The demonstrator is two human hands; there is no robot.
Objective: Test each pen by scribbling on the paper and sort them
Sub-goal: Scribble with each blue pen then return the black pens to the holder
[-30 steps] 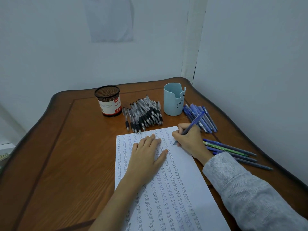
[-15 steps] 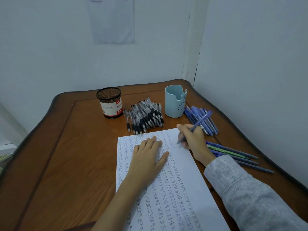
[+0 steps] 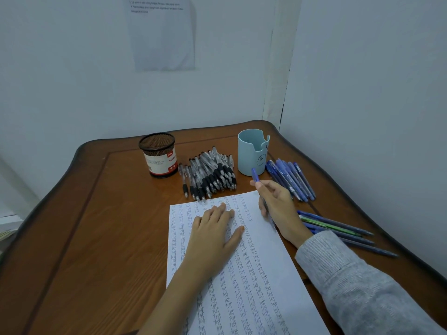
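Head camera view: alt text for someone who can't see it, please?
A right hand holds a blue pen at the edge of a scribble-covered paper; the left hand lies flat on it. Beyond, on the wooden table, lie black pens, blue pens, a mesh cup and a blue cup.

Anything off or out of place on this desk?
Nothing spilled or broken. Only oddity: no pens stick out of the mesh cup or blue cup; the black pens and blue pens lie piled on the table beside them.
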